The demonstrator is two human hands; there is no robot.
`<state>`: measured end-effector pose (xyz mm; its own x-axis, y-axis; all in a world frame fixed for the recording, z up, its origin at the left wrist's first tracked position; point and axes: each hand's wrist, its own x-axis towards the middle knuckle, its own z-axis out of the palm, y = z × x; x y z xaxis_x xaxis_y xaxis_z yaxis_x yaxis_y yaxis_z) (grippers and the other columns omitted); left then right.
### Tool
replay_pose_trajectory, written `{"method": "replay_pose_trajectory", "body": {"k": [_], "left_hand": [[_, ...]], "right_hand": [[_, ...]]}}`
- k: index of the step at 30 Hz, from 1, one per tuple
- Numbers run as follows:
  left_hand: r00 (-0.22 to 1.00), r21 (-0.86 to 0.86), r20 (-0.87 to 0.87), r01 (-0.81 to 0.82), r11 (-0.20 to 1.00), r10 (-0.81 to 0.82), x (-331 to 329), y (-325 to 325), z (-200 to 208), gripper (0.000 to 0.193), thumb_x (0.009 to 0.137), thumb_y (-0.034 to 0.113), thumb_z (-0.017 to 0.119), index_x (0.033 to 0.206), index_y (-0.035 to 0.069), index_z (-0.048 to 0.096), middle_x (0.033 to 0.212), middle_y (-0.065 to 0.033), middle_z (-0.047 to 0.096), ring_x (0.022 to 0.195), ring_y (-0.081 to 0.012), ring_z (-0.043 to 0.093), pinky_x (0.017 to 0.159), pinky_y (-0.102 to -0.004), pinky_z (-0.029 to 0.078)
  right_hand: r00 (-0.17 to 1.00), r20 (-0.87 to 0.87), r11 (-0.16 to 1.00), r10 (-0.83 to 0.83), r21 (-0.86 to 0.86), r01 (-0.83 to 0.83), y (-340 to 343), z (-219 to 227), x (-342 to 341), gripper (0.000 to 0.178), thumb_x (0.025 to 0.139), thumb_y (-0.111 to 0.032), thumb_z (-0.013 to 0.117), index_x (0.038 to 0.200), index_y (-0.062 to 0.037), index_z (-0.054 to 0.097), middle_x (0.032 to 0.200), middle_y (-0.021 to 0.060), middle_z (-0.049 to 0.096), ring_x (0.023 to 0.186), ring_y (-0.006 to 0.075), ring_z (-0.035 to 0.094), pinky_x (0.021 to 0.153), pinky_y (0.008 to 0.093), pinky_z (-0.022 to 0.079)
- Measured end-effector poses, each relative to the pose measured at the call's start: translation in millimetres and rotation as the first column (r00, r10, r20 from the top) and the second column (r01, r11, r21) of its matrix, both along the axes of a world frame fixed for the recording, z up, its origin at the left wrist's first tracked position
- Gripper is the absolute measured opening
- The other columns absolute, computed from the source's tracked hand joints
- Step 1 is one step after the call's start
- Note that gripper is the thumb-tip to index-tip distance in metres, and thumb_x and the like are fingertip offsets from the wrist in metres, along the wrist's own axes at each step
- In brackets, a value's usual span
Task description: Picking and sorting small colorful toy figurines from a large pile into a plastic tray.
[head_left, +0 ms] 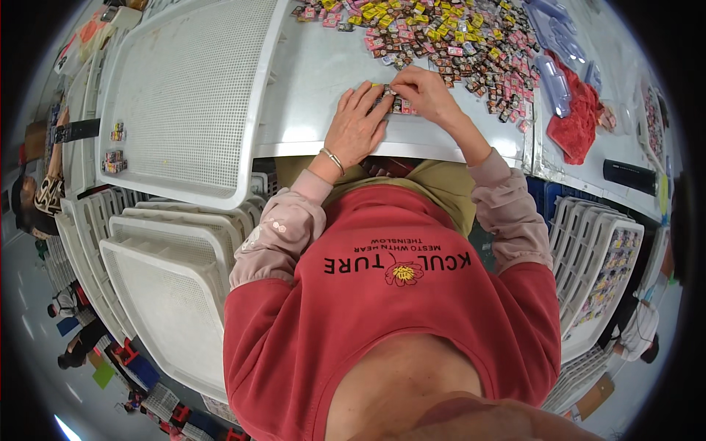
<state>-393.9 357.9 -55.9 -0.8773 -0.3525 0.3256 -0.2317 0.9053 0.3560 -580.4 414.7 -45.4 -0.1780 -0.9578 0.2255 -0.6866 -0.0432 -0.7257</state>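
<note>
Fingers (360, 97) of the left hand (356, 126) lie slightly spread, tips down at a short row of small blocks (404, 106). Right hand (426, 90) curls in from the other side, thumb and fingertips drawn together at the row. Can't tell from my end whether either hand grips a block or only touches; the fingers cover the contact.

Row location: on the pale table (316, 73), near its front edge, part under the fingers, part showing below the right hand. Loose pile (460, 48) of similar blocks is beyond, spread toward the right.

Handling, my guess: each block very light, fairly stiff, maybe smooth-faced, so it could skid on the slick-looking tabletop. Probably not fragile, though a hard squeeze might dent a face or pop one out of line. I'd take a single block by two opposite side edges with thumb and index tip; for the row, I'd press lightly at both ends, keeping it flat.

Looks: tiny, rectangular, boxy. Pink and dark faces with pale printed patches in the row, a bit of yellow by the left fingertips. Pile mixes pink, dark brown and yellow, jumbled at all angles. Print too small for me to make out.
</note>
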Motion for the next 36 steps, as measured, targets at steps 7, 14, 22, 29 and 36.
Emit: {"method": "replay_pose_trajectory", "body": {"k": [7,14,22,29,36], "left_hand": [[1.000,-0.025,0.007,-0.007,1.000,0.007,-1.8,2.2,0.0,0.048,0.078,0.016,0.056,0.125,0.009,0.047,0.128,-0.0118,0.043,0.123,-0.0298,0.035,0.102,-0.0433,0.026],[1.000,-0.029,0.011,-0.001,1.000,0.001,-2.2,1.2,0.9,0.049,0.078,0.015,0.056,0.126,0.011,0.047,0.128,-0.0114,0.043,0.123,-0.0296,0.036,0.102,-0.0434,0.026],[1.000,-0.014,-0.006,-0.002,1.000,0.002,-1.5,0.7,-1.6,0.049,0.077,0.015,0.056,0.125,0.011,0.047,0.128,-0.0111,0.043,0.123,-0.0296,0.036,0.102,-0.0435,0.026],[1.000,0.010,-0.012,0.001,1.000,-0.001,-1.0,-0.2,-2.7,0.049,0.078,0.016,0.055,0.125,0.010,0.046,0.129,-0.0110,0.043,0.124,-0.0296,0.035,0.103,-0.0436,0.026],[1.000,0.016,0.005,-0.007,1.000,0.006,-0.7,1.2,-1.6,0.046,0.078,0.017,0.056,0.123,0.008,0.047,0.130,-0.0106,0.043,0.125,-0.0288,0.035,0.103,-0.0432,0.026]], "right_hand": [[0.962,0.265,0.952,-0.070,0.307,-0.015,-8.1,0.7,-12.4,0.011,0.077,-0.005,0.064,0.084,0.0022,0.064,0.080,0.0050,0.060,0.069,0.0112,0.057,0.062,0.0247,0.047],[0.987,0.137,0.981,-0.086,0.182,0.060,-2.4,-0.7,-9.7,0.018,0.073,-0.006,0.066,0.089,0.0018,0.064,0.087,0.0068,0.060,0.073,0.0118,0.058,0.066,0.0247,0.048],[0.996,0.091,0.987,0.000,0.161,-0.015,-5.1,3.7,-13.5,0.018,0.073,-0.002,0.062,0.091,-0.0006,0.063,0.083,0.0108,0.060,0.073,0.0201,0.060,0.065,0.0299,0.048],[0.968,-0.222,0.989,0.116,0.115,-0.092,-6.4,19.1,-9.3,0.011,0.072,-0.001,0.060,0.083,0.0006,0.059,0.082,0.0142,0.061,0.074,0.0318,0.059,0.066,0.0382,0.047],[0.900,-0.276,0.922,0.337,0.292,-0.255,-33.5,23.9,-16.3,0.007,0.069,-0.002,0.062,0.076,-0.0008,0.061,0.076,0.0151,0.062,0.078,0.0321,0.061,0.069,0.0391,0.048]]}}
